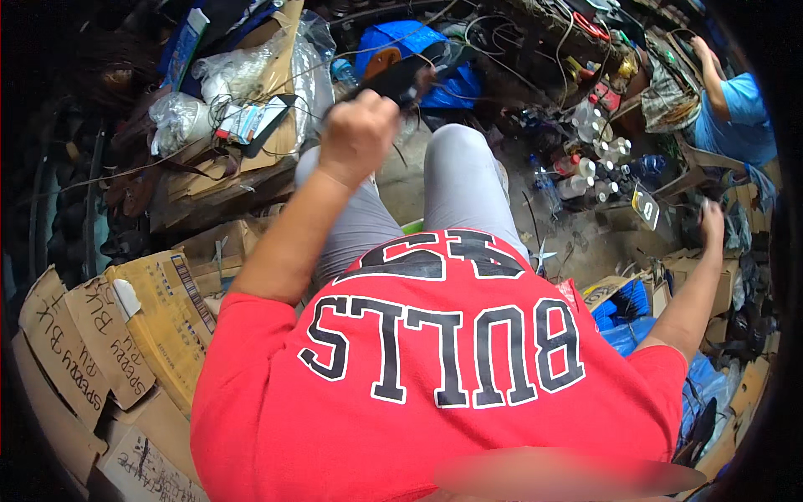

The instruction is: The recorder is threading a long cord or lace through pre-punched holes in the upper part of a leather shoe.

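A person in a red shirt (pixel 452 368) sits with a dark piece (pixel 391 82), blurred and hard to identify, up in front of the left knee (pixel 314 163), between the blue bag (pixel 389 40) and the lap. The left hand (pixel 361 138) is curled into a fist over its near edge and appears to have firm hold of it, with little gap between the fingers. The right hand (pixel 712 222) is stretched far out to the side, its fingers bent; whether it grips anything, such as something thin, cannot be told.

The piece looks light enough for one hand, probably bendable rather than rigid, and unlikely to break if squeezed. Its surface is too blurred to judge for slip. A thicker edge would likely give the surest hold, with the palm behind it to keep the piece from twisting.

Scissors (pixel 544 253) lie beyond the right thigh, with bottles (pixel 577 186) further out. At upper right, a co-worker (pixel 740 121) in blue reaches toward the clutter.
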The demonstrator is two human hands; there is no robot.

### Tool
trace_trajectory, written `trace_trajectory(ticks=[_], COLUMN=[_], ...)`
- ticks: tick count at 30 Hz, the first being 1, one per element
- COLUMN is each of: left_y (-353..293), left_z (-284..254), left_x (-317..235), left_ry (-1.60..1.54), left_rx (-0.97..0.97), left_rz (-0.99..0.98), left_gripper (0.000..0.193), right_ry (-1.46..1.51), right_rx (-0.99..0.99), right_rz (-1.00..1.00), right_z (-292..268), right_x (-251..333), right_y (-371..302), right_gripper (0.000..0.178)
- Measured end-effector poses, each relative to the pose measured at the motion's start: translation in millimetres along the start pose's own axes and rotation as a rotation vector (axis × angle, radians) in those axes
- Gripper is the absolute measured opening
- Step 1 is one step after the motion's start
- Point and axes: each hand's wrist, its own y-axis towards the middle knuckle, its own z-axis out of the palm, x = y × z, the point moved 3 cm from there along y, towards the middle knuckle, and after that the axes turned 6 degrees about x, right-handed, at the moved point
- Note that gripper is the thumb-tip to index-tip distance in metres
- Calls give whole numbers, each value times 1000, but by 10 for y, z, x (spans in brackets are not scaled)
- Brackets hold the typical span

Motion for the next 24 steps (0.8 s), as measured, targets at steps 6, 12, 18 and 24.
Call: trace_trajectory(ticks=[6,12,18,24], left_y=[-577,-511,-431,-18], left_z=[828,897,746,711], left_x=[-762,-662,-664,-826], left_ry=[-458,-786,-851,-1140], left_rx=[563,441,393,151], left_rz=[126,155,-53,6], left_gripper=[20,17,14,12], right_ry=[-863,-1212,-53,-13], right_rx=[587,774,575,491], right_rz=[641,168,-599,-648], right_z=[773,1236,2797,3701], right_x=[-1156,-50,2514,2582], right_y=[-87,-515,-1687,-1526], right_gripper=[22,59,53,70])
